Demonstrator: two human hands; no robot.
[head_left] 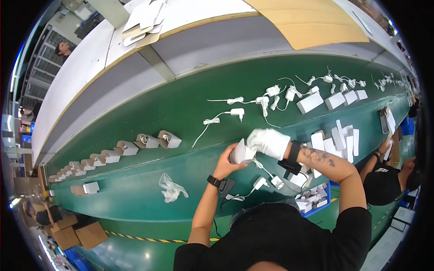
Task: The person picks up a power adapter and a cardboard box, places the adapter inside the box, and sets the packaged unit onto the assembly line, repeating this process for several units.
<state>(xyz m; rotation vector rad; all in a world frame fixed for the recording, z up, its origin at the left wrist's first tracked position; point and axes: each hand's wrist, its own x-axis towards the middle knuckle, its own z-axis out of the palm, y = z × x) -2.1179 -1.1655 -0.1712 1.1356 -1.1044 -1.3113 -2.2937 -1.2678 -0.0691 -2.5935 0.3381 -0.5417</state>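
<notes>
Between both hands, in front of me, is a small white open-ended box (pixel 238 153). My left hand (pixel 223 164), bare and with a band at its wrist, grips the box from the left, thumb below. My right hand (pixel 268 142), in a white glove, has its curled fingertips at the box's opening; what they pinch is hidden. From just below the glove a white cable runs down to a power adapter (pixel 276 182). A second white adapter (pixel 260 182) lies beside it. Beyond my hands, another adapter with a bundled cable (pixel 237 112) rests on the green belt (pixel 190 104).
Open boxes (pixel 169 139) line up on the left, with a clear plastic bag (pixel 172 188) nearer me. White cartons (pixel 310 103) and several adapters sit at far right. Flat white pieces (pixel 330 145) are piled right of my arm, above a blue bin (pixel 323 204). A co-worker (pixel 384 180) works at right.
</notes>
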